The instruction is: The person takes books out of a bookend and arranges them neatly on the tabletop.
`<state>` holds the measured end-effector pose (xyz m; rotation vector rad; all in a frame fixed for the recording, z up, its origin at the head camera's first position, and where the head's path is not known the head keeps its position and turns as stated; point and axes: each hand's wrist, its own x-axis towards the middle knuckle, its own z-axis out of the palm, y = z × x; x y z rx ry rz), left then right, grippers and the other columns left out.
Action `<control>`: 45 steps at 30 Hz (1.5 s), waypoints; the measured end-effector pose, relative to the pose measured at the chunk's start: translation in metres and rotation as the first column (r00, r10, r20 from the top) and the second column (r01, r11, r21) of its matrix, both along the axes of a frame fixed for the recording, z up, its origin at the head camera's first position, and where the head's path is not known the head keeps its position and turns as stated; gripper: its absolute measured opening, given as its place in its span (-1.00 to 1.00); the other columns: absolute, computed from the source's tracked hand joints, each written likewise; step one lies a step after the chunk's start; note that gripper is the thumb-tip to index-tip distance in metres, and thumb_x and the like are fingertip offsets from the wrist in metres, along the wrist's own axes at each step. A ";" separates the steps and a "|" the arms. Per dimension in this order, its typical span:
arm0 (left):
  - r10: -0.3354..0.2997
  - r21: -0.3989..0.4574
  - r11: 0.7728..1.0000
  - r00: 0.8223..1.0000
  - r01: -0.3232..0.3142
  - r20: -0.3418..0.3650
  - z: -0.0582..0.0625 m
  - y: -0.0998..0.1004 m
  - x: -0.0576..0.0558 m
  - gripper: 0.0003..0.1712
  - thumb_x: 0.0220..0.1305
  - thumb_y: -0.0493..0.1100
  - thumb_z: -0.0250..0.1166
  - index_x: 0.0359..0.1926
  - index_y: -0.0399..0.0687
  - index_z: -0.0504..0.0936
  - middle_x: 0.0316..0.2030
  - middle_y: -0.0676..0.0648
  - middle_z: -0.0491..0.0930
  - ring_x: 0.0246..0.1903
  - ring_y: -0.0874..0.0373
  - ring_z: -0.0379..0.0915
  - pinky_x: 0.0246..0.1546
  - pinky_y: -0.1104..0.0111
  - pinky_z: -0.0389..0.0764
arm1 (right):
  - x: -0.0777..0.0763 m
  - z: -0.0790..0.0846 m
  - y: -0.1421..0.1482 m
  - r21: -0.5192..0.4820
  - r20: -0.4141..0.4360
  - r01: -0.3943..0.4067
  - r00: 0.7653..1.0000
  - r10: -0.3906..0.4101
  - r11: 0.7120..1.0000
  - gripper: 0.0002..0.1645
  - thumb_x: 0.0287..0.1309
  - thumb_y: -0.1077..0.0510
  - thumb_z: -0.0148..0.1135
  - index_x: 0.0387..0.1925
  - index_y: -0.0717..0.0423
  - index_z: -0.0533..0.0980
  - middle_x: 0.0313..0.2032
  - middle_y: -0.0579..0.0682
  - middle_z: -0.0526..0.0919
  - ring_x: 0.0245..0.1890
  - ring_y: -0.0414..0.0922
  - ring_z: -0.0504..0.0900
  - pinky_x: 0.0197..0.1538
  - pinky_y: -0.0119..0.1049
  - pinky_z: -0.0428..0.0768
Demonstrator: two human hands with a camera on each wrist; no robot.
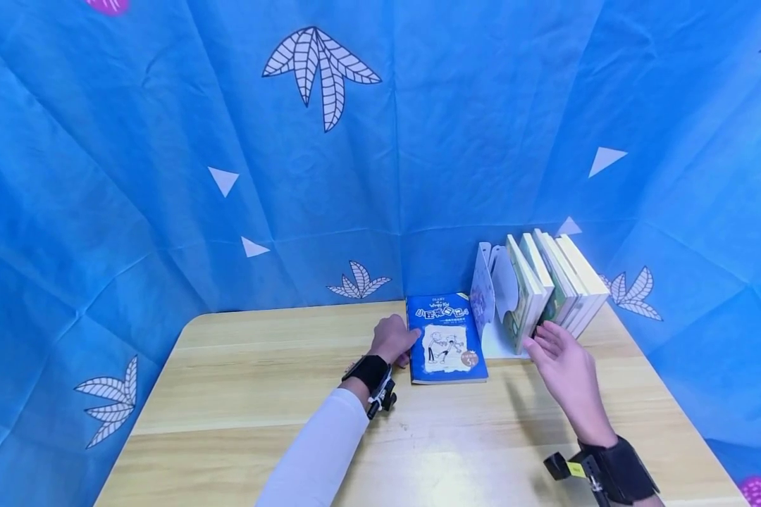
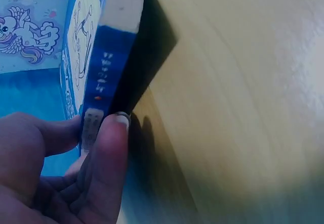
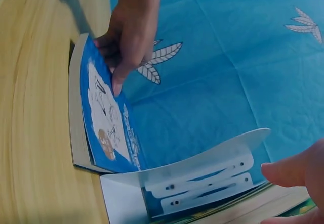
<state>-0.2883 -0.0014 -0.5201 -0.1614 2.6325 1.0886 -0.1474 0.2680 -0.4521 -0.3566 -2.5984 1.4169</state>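
Observation:
A blue paperback book [image 1: 447,338] lies on the table, cover up, beside a white bookend. My left hand [image 1: 394,340] pinches it at the left edge. In the left wrist view, thumb and finger grip the spine [image 2: 104,77], and that side of the book is tilted up off the wood. My right hand [image 1: 567,366] is at the front of a row of upright books [image 1: 554,278], its thumb and fingers apart. Whether its fingertips touch these books I cannot tell. The row leans to the right in the bookend [image 3: 202,163], which has slotted sliding parts.
The wooden table [image 1: 260,380] reaches to a blue patterned curtain [image 1: 292,176] behind and at both sides. The bookend's outer panel [image 2: 30,32] carries a printed winged pony and stands just right of the blue book.

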 end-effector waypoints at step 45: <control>-0.731 -0.533 0.669 0.588 0.518 -0.346 0.010 -0.115 0.157 -0.02 0.38 0.56 0.01 0.57 0.09 0.27 0.57 -0.10 0.25 0.57 -0.19 0.16 0.49 -0.14 0.34 | -0.048 -0.015 -0.022 0.414 -0.500 0.257 0.866 -0.017 0.873 -0.73 0.21 0.27 0.45 -0.48 0.41 0.59 -0.68 0.23 0.61 -0.78 0.02 0.50 -0.69 -0.04 0.51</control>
